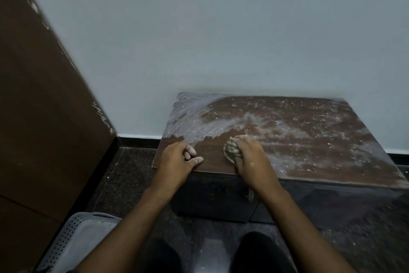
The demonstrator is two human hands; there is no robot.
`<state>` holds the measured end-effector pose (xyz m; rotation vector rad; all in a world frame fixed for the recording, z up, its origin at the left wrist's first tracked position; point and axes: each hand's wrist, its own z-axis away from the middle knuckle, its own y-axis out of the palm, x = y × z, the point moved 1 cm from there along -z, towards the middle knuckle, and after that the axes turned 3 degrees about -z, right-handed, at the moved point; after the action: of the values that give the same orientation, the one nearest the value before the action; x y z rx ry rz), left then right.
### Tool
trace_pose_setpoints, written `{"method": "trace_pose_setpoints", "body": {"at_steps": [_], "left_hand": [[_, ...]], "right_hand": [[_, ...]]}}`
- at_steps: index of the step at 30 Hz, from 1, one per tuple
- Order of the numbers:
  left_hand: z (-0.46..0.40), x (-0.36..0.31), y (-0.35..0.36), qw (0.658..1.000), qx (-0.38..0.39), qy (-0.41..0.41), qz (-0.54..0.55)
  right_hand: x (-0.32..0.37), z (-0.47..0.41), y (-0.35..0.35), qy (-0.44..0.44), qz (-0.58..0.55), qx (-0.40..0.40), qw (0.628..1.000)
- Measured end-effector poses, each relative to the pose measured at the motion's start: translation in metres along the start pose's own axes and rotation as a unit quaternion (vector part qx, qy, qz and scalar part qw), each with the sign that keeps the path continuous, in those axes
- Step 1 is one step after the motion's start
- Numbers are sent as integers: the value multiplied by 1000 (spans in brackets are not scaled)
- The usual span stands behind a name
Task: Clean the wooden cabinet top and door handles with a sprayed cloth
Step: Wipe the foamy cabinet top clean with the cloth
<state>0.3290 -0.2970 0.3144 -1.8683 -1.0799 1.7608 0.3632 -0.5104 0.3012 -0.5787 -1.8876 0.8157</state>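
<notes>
Cabinet top: brown wood, low against the pale wall. Most of it is covered in whitish, speckled smears, with curved streaks thick at the far left corner; a strip along the near left edge shows bare, darker wood.

Cloth: a small bunched wad, greyish with ridged folds, lying on the cabinet top near its front edge, left of centre.

My right hand: palm down on the surface, fingers curled round the cloth in a firm grip and pressing it to the wood; the forearm reaches in from the lower right.

My left hand: resting on the near left corner of the top, fingers loosely curled and holding nothing, thumb lying along the front edge.

Cabinet doors: dark, in shadow below the top; a small metal handle shows just under my right wrist.

Basket: grey, perforated, on the dark speckled floor at lower left.

Tall brown panel: at left, with chipped edges.
</notes>
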Motion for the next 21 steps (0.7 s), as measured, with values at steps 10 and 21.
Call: {"method": "trace_pose_setpoints", "body": {"at_steps": [10,21], "left_hand": [[-4,-24,22,993,48,94,-57],[-21,-21,24,995,45,67,-59]], "right_hand": [[10,23,22,-60,30,31,997],[22,31,24,-44,19,52,998]]}}
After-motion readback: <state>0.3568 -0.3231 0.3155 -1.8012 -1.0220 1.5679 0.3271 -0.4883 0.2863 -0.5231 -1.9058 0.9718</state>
